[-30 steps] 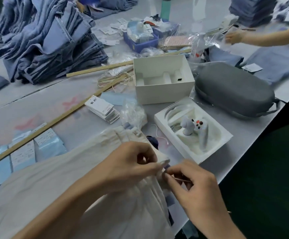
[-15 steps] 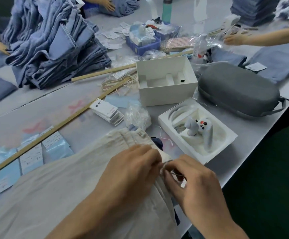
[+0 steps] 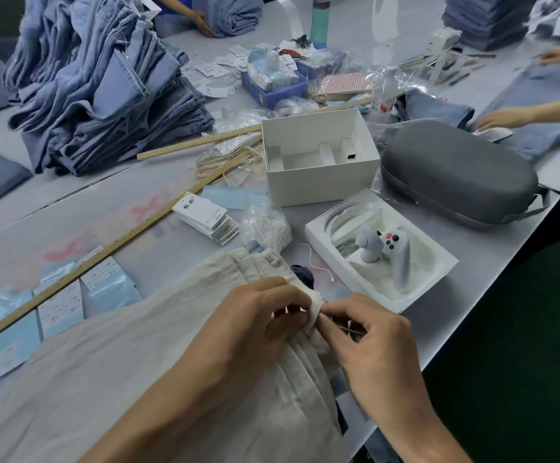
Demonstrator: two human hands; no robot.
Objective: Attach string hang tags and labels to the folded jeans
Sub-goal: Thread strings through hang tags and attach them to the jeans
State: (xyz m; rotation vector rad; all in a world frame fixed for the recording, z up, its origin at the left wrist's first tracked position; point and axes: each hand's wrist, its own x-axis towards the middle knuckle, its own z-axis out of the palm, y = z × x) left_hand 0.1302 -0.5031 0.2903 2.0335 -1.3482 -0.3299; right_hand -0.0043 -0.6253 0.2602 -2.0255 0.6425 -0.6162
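- Cream jeans point(image 3: 158, 372) lie folded near the table's front edge, just in front of the white controller tray point(image 3: 380, 297); long axis runs from lower left up toward the tray.
- Left hand point(image 3: 255, 324): fingers curled, pinching a bunched bit of waistband cloth at the jeans' upper right corner.
- Right hand point(image 3: 377, 342): thumb and forefinger pinch the same bunched spot from the right; a thin pin or string end sticks out by its fingers, too small to tell which.
- Fingertips of both hands meet at the work point; neither hand is nearer.
- Loose white string point(image 3: 318, 264) lies between tray and jeans, just beyond the hands.
- Hang tag stack point(image 3: 206, 217) sits left of the tray, well apart; left hand likely reaches it more easily.
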